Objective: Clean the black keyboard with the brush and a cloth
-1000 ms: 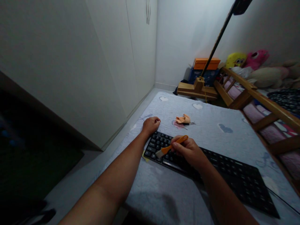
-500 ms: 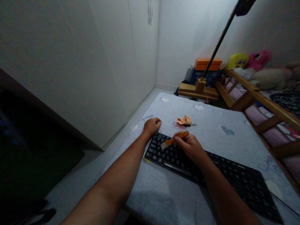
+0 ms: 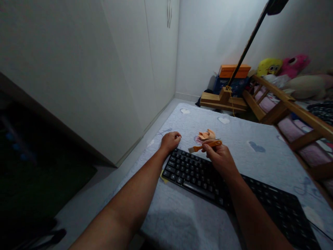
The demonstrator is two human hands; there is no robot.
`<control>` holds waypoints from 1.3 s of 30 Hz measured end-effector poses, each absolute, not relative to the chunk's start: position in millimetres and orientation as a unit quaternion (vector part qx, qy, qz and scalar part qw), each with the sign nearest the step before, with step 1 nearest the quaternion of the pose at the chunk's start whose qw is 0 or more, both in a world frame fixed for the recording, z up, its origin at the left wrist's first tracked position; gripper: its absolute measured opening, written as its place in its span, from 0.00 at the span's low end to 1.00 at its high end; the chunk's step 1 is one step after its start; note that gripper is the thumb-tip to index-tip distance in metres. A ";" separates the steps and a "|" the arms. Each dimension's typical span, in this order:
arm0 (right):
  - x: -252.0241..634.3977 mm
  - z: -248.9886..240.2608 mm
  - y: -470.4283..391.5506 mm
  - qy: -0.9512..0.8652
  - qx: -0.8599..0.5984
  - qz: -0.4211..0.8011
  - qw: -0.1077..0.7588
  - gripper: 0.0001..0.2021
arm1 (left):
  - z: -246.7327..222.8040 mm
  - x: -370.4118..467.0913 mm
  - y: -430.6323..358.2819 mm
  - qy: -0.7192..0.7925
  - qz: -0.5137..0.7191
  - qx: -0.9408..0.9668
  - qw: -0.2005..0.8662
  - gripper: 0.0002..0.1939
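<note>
A black keyboard (image 3: 192,174) lies slantwise on a pale blue cloth with heart patterns (image 3: 169,211). My right hand (image 3: 221,156) pinches the orange handle of a small flat brush (image 3: 199,148) with pale bristles. The bristles are over the keyboard's far edge; whether they touch it I cannot tell. At the far left corner of the keyboard rests my left hand (image 3: 171,141), its fingers curled in; what is inside them, if anything, is hidden. Past the brush lies a crumpled orange cloth-like piece (image 3: 207,134). My right forearm covers part of the keys.
A white cupboard (image 3: 125,76) stands along the left. On the right runs a wooden bed rail (image 3: 275,92), with plush toys (image 3: 269,66) behind it. At the back are a wooden stand base (image 3: 221,100) and an orange box (image 3: 235,71). A cable (image 3: 319,230) leaves the keyboard at right.
My right hand has moved the brush away from me and to the right, from over the left keys to the keyboard's far edge. My left hand stays at the corner.
</note>
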State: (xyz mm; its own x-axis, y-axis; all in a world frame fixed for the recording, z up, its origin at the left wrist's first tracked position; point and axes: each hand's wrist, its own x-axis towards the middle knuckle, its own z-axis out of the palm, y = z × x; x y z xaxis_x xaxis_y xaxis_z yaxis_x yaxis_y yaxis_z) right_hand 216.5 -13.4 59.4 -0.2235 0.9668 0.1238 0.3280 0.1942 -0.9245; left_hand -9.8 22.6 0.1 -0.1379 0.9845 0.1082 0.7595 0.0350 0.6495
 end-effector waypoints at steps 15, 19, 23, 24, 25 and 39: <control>197.6 58.5 -32.6 -0.726 -0.354 0.556 0.194 0.10 | -3.1 -10.8 23.4 0.689 0.301 0.632 0.187 0.13; 200.3 59.7 -26.5 -0.756 -0.381 0.467 0.254 0.10 | -3.1 -10.5 22.8 0.691 0.299 0.632 0.186 0.14; 201.5 58.9 -23.7 -0.756 -0.421 0.409 0.289 0.11 | -2.4 -10.3 22.7 0.691 0.300 0.631 0.186 0.14; 201.5 57.8 -23.4 -0.752 -0.432 0.401 0.296 0.12 | -2.3 -10.3 22.8 0.690 0.300 0.631 0.186 0.14; 201.5 56.5 -23.2 -0.748 -0.440 0.393 0.304 0.12 | -2.3 -10.3 22.9 0.690 0.300 0.631 0.186 0.14; 202.4 50.8 -21.6 -0.670 -0.482 0.400 0.398 0.17 | -3.2 -10.9 23.6 0.689 0.301 0.632 0.189 0.13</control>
